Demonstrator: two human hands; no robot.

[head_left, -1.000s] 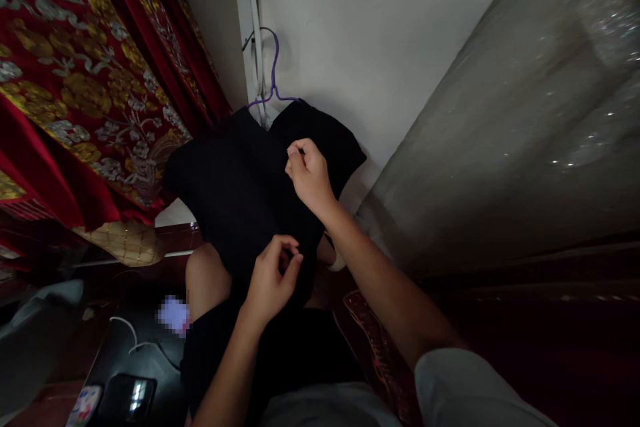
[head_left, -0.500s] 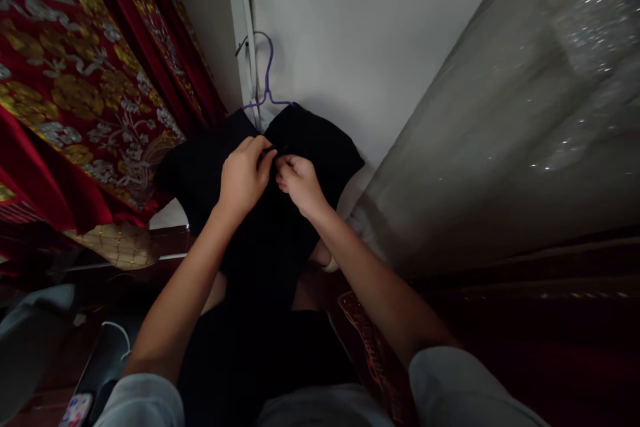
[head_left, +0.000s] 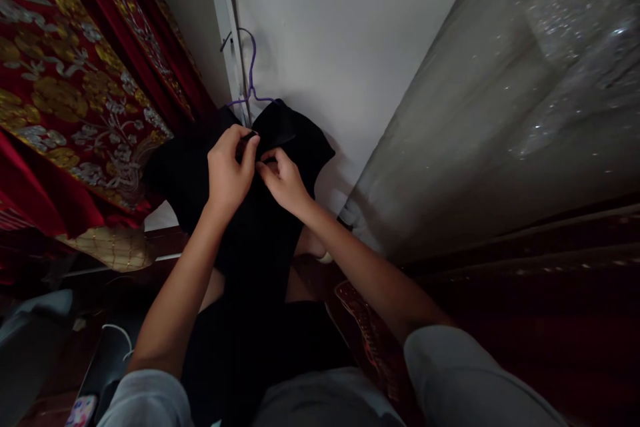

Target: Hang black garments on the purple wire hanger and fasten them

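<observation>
A black garment [head_left: 300,140] hangs on a purple wire hanger [head_left: 251,73] hooked at the white door frame. My left hand [head_left: 227,173] is closed, pinching the front of the garment near its collar. My right hand [head_left: 281,179] is closed too, pinching the dark cloth right beside the left hand, fingertips almost touching. Both hands sit at the upper middle of the garment, just below the hanger. The cloth hangs down over my lap.
A red curtain with gold and silver flowers [head_left: 65,80] hangs at the left. A grey glittery fabric [head_left: 500,100] fills the right. A white wall [head_left: 345,27] stands behind. A white cable [head_left: 117,333] and a phone [head_left: 80,410] lie at the lower left.
My left hand rose from the lower part of the garment up to its collar area and joined my right hand there. The view has shifted a little to the right.
</observation>
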